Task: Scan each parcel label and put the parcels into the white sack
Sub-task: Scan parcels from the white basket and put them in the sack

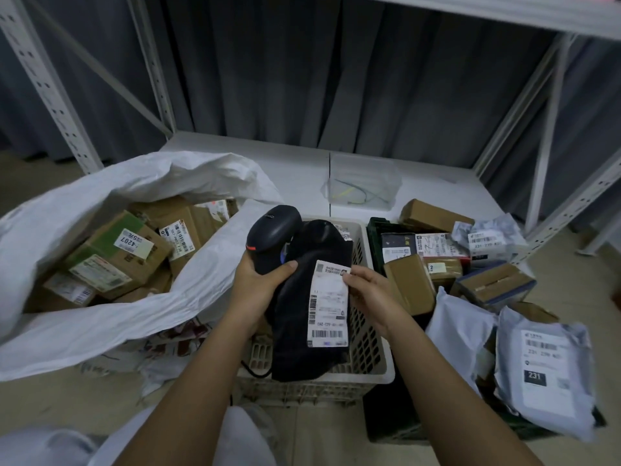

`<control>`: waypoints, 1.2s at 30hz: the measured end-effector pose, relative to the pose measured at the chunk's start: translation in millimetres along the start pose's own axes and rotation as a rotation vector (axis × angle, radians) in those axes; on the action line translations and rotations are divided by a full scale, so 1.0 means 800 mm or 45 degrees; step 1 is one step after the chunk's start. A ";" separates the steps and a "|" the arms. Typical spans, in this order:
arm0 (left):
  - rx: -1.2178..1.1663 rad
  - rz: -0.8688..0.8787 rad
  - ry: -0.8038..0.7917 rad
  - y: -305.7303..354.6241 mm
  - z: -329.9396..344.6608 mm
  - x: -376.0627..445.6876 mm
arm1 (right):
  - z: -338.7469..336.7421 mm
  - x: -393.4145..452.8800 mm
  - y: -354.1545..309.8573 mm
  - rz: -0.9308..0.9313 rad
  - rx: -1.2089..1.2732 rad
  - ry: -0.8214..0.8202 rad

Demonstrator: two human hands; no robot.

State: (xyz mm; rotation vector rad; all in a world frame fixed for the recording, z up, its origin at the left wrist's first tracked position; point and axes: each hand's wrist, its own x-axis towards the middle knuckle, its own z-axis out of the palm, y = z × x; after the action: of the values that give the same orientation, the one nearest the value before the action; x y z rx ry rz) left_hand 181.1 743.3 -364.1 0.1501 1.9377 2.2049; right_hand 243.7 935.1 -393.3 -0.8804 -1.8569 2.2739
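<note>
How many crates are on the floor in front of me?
2. A white perforated plastic crate sits in the middle under the black parcel; a dark green plastic crate stands to its right, heaped with parcels. More may be hidden under the sack.

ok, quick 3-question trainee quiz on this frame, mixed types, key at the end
1. True or false: the left hand grips the barcode scanner.
2. The right hand holds the black parcel at: A) the top of its white label B) its bottom corner C) nowhere.
3. Fill in: the white sack already holds mostly cardboard ____.

Key: 1 true; 2 A; 3 boxes.
</note>
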 end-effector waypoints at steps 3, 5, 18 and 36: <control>-0.044 -0.005 0.032 -0.005 -0.002 0.005 | -0.012 -0.004 -0.008 -0.061 0.129 0.233; -0.037 -0.006 0.068 -0.008 -0.003 0.008 | -0.021 -0.005 -0.010 -0.112 0.228 0.378; 0.179 -0.056 -0.108 -0.015 0.005 0.004 | -0.024 -0.020 -0.013 -0.513 -0.320 0.681; 0.295 0.006 -0.209 -0.015 0.002 0.004 | 0.002 0.058 -0.069 -0.599 -1.932 -0.623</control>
State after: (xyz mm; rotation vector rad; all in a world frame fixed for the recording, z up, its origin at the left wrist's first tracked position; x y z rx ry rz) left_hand 179.5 746.9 -375.6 0.3584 2.0934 1.8982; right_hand 188.1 967.4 -360.3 0.2380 -3.3855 0.5051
